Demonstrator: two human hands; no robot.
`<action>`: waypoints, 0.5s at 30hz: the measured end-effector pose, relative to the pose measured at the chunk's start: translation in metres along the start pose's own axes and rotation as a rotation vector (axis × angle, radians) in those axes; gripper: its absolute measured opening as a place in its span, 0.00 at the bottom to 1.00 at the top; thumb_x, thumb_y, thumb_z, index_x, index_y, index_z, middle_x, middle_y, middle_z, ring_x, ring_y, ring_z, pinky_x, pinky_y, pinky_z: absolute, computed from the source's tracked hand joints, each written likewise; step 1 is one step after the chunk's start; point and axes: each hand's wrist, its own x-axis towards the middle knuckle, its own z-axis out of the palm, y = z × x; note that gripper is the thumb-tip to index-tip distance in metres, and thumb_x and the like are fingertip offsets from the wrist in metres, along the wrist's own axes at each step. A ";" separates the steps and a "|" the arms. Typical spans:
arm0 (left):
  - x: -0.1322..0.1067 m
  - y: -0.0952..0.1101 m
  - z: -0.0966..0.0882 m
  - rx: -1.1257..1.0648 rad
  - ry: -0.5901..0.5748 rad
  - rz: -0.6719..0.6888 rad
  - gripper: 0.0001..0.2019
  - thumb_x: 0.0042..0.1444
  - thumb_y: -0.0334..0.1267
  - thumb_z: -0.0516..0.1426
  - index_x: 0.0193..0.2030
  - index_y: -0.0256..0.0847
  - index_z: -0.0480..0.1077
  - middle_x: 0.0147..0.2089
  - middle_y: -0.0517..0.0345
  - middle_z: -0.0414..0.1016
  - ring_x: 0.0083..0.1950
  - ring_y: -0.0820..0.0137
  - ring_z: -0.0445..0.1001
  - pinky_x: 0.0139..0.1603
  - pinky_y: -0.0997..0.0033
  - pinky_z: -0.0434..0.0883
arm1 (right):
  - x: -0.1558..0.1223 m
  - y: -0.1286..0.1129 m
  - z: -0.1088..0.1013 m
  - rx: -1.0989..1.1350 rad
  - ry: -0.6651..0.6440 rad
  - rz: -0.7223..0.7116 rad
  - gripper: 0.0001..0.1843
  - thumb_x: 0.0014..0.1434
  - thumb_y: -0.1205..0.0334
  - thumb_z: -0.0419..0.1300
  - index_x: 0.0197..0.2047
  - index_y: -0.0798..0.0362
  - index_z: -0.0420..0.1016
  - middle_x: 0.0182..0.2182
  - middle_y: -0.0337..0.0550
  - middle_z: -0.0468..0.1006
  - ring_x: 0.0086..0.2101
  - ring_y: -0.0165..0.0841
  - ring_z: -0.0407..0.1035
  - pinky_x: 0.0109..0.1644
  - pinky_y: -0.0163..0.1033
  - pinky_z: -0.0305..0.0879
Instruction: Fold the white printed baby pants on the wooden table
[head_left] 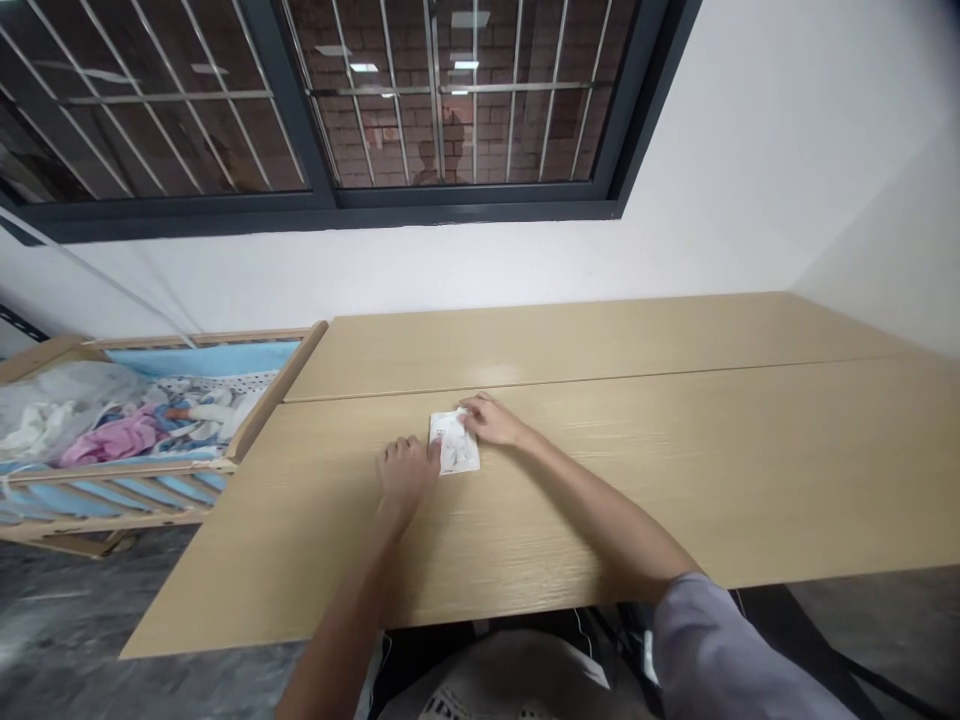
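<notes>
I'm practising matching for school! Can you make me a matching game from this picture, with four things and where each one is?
Things:
1. white printed paper
2. pink cloth
3. grey sleeve
4. metal bars

Places:
A. across the window
B. on the right arm
C. on the pale wooden table, between the left hand and the right hand
D. inside the wooden crib

Pairs: 1-C, 2-D, 3-B, 4-A
</notes>
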 end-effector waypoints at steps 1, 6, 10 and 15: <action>0.007 0.004 0.002 -0.002 -0.011 0.009 0.27 0.68 0.51 0.45 0.48 0.27 0.74 0.50 0.28 0.77 0.56 0.45 0.73 0.56 0.51 0.66 | -0.002 -0.001 0.006 0.003 -0.006 0.021 0.19 0.66 0.57 0.60 0.57 0.57 0.75 0.46 0.51 0.75 0.49 0.40 0.70 0.57 0.44 0.64; 0.016 0.011 0.000 -0.057 -0.083 0.085 0.19 0.67 0.45 0.48 0.47 0.31 0.74 0.48 0.34 0.78 0.51 0.51 0.77 0.50 0.58 0.68 | -0.016 -0.020 0.027 0.016 0.147 0.111 0.14 0.59 0.63 0.65 0.49 0.54 0.73 0.47 0.49 0.70 0.51 0.39 0.66 0.58 0.43 0.61; -0.020 -0.012 -0.031 -0.120 -0.122 0.159 0.15 0.66 0.45 0.49 0.39 0.39 0.72 0.40 0.46 0.80 0.42 0.59 0.78 0.41 0.66 0.67 | -0.040 -0.063 0.034 0.199 0.145 0.156 0.10 0.55 0.66 0.64 0.41 0.52 0.70 0.37 0.41 0.70 0.40 0.35 0.66 0.45 0.39 0.64; -0.114 -0.082 -0.082 -0.327 -0.300 0.157 0.18 0.60 0.52 0.49 0.27 0.44 0.67 0.27 0.58 0.75 0.30 0.65 0.71 0.31 0.68 0.61 | -0.092 -0.151 0.050 0.664 -0.188 0.184 0.12 0.50 0.61 0.69 0.35 0.51 0.71 0.27 0.33 0.69 0.29 0.29 0.62 0.31 0.34 0.54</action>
